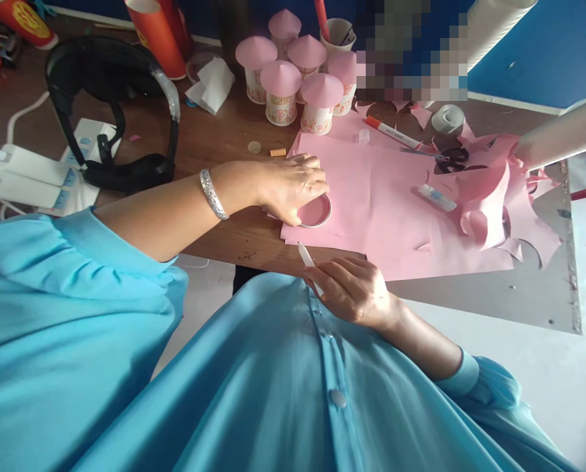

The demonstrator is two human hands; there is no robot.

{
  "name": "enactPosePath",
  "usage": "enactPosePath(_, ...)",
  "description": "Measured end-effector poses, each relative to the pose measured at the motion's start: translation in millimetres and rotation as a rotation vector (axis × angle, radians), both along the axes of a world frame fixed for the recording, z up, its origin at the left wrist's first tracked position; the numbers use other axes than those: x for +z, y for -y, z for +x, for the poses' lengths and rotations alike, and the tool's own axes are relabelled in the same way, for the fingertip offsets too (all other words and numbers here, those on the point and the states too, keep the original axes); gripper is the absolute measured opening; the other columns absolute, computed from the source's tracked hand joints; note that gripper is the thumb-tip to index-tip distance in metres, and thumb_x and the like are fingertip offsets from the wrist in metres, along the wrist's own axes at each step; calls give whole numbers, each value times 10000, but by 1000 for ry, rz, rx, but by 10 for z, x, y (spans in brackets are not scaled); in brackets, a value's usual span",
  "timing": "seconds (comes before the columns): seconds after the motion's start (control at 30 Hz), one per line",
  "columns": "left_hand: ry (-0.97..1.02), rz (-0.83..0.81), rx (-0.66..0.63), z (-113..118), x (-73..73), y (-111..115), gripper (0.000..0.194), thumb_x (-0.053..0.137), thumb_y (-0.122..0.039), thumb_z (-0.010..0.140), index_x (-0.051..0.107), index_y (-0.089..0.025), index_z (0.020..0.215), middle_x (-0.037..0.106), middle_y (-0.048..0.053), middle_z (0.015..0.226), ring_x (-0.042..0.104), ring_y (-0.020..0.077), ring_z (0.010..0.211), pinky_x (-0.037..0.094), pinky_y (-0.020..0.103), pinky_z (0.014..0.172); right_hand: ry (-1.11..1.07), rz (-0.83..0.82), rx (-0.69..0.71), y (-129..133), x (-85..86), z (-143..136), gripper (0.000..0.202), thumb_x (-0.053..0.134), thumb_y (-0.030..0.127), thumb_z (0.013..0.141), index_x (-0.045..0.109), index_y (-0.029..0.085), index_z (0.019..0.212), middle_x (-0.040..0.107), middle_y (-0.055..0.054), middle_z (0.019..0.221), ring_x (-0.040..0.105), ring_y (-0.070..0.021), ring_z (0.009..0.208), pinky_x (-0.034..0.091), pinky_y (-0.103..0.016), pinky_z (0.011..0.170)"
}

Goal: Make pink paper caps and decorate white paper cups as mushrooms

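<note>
My left hand (pixel 295 190), with a silver bangle (pixel 213 194) on its wrist, has its fingers curled over a thin round ring (pixel 328 211) lying flat on the pink paper (pixel 345 170). The fingers cover the ring's far and left sides; pink paper shows inside it. In my right hand (pixel 354 288) is a slim white pen (pixel 305 254), its tip pointing up and left, just off the table's front edge and apart from the paper.
Several small cups with pink cone tops (pixel 280 82) stand at the back. To the right lie an orange marker (pixel 394 133), scissors (pixel 451 160), a glue tube (pixel 437 196), clear tape (pixel 448 118) and paper scraps (pixel 487 203). A black headband device (pixel 113 170) and power strips (pixel 42 177) sit left.
</note>
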State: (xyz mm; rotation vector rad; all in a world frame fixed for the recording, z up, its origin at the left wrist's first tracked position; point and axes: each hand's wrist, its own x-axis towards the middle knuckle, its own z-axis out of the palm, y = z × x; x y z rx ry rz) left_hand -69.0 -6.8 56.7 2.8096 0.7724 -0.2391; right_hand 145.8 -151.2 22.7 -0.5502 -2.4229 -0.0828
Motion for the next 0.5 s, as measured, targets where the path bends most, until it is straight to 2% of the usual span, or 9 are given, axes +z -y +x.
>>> enactPosePath(0.2, 48, -28, 13, -19, -44, 0, 603, 630, -471, 787, 610, -242, 1344, 663, 103, 1327, 475, 389, 1306, 315, 497, 1131, -2, 0, -8, -5, -7, 4, 169, 687, 99, 898, 651, 135, 1059, 659, 11, 731, 631, -135, 663, 445, -278, 503)
enactPosePath(0.4, 8, 52, -31, -13, -37, 12, 505, 667, -404, 779, 663, -187, 1235, 678, 124, 1241, 529, 371, 1231, 381, 469, 1088, -7, 4, -11, -13, 0, 15, 148, 676, 112, 917, 649, 138, 1059, 653, 20, 715, 611, -124, 640, 428, -283, 503)
enactPosePath(0.5, 59, 11, 21, -16, -46, -6, 485, 678, -407, 780, 668, -212, 1224, 684, 91, 1230, 528, 360, 1246, 378, 466, 1099, -6, 0, -3, -13, -9, 23, 139, 669, 128, 926, 650, 129, 1064, 662, 11, 727, 608, -123, 637, 433, -289, 509)
